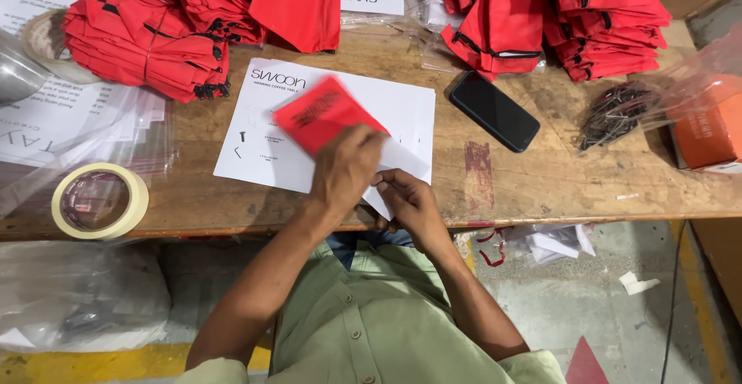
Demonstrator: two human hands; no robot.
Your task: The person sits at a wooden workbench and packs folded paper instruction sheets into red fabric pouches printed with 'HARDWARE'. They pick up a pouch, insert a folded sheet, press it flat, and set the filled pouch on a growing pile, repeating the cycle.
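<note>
My left hand (pixel 346 169) presses down on a flat red pouch (pixel 318 112) and a folded white sheet (pixel 406 160) near the bench's front edge. My right hand (pixel 408 204) pinches the lower edge of that folded sheet, just right of my left hand. Both lie on a larger white printed sheet (pixel 263 129) spread on the wooden bench (pixel 541 183). The part of the pouch under my left hand is hidden.
Stacks of red zip pouches sit at the back left (pixel 147 40) and back right (pixel 587 13). A black phone (pixel 495 111) lies right of the sheet. A tape roll (pixel 100 200) sits front left. A clear bag of dark screws (pixel 618 109) and an orange box (pixel 707 129) are far right.
</note>
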